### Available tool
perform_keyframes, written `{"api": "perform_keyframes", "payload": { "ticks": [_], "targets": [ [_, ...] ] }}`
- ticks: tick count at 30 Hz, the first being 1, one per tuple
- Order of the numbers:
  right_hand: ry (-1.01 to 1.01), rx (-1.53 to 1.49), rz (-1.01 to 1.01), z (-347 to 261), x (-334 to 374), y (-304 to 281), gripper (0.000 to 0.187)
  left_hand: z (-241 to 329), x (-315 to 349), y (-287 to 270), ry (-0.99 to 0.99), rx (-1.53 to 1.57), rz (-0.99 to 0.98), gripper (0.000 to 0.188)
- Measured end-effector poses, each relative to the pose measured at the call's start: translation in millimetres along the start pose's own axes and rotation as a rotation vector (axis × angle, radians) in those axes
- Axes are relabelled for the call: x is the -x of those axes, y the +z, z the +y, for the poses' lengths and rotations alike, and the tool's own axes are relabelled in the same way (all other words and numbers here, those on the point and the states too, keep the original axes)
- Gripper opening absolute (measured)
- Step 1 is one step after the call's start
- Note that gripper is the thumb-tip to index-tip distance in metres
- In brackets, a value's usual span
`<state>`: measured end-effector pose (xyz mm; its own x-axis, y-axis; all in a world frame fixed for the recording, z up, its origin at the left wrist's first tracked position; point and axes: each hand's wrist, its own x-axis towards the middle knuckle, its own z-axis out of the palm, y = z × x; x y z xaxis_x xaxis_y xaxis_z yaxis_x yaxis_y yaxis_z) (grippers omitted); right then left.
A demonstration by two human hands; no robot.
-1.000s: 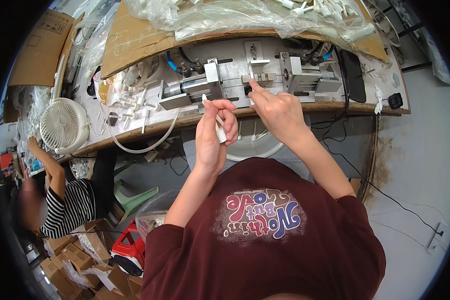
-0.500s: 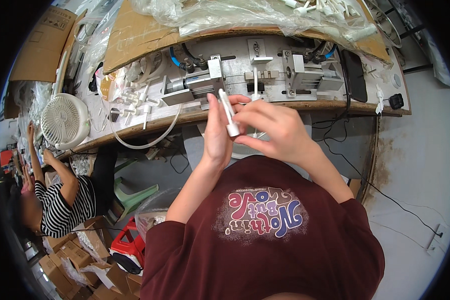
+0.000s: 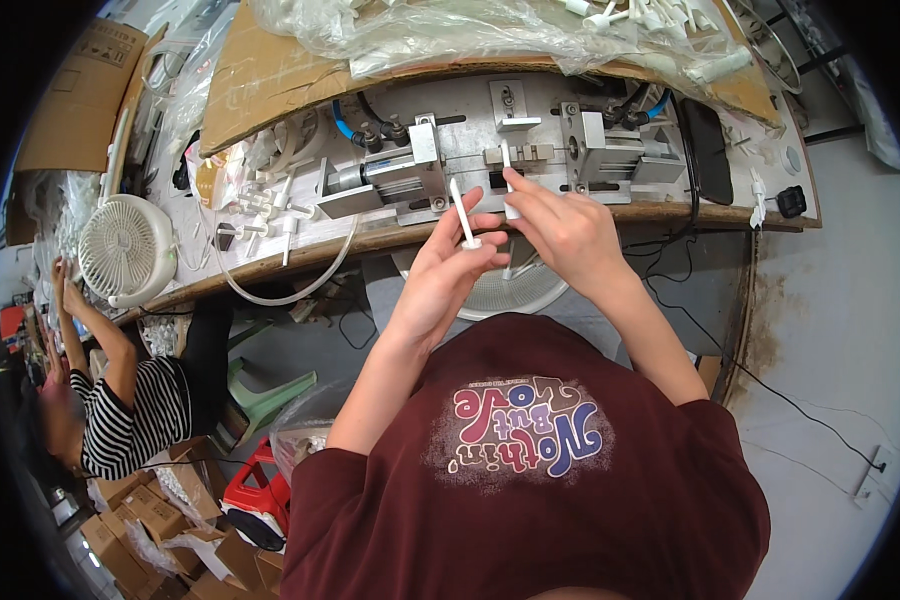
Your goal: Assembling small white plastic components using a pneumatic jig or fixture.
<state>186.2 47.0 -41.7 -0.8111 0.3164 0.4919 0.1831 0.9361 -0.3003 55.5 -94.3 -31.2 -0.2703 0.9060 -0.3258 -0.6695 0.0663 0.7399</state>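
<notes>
My left hand [image 3: 440, 275] holds a slim white plastic rod [image 3: 461, 212] with a wider round end, pinched at that end by the thumb and fingers. The rod points up and away from me. To its right, my right hand [image 3: 575, 238] has its thumb and fingers closed on a second white plastic rod [image 3: 506, 153]. This one lies across a small metal block [image 3: 536, 153] at the middle of the bench fixture, and its near end shows below my fingertips. Metal cylinder units, a left one [image 3: 427, 150] and a right one [image 3: 595, 148], flank the block.
Cardboard [image 3: 300, 105] and clear plastic wrap overhang the fixture's back. Loose white plastic parts [image 3: 288, 240] lie on the bench's left, beside a white fan [image 3: 127, 250]. A black phone-like slab [image 3: 708, 150] lies on the right. Another person in a striped shirt [image 3: 135, 425] sits at the left.
My right hand has left the rod in my left hand and moved up and forward to the rod at the fixture. My left hand has turned, its rod now more exposed.
</notes>
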Motion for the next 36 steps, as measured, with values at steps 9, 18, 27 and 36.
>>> {"api": "perform_keyframes", "payload": {
  "ticks": [9, 18, 27, 36],
  "targets": [
    [-0.022, 0.079, -0.049, 2, -17, 1, 0.010, 17, 8, 9, 0.357, -0.331, 0.081, 0.043],
    [0.059, -0.111, -0.114, 7, -31, -17, 0.023, 26, 7, 10, 0.567, -0.615, 0.080, 0.033],
    [0.023, 0.099, 0.312, 78, -150, -51, 0.026, 7, -5, 6, 0.824, -1.195, 0.126, 0.031],
    [0.292, 0.106, -0.021, 158, -226, -33, 0.068, -8, -38, 4, 1.007, -1.552, 0.195, 0.027]
  ]
}}
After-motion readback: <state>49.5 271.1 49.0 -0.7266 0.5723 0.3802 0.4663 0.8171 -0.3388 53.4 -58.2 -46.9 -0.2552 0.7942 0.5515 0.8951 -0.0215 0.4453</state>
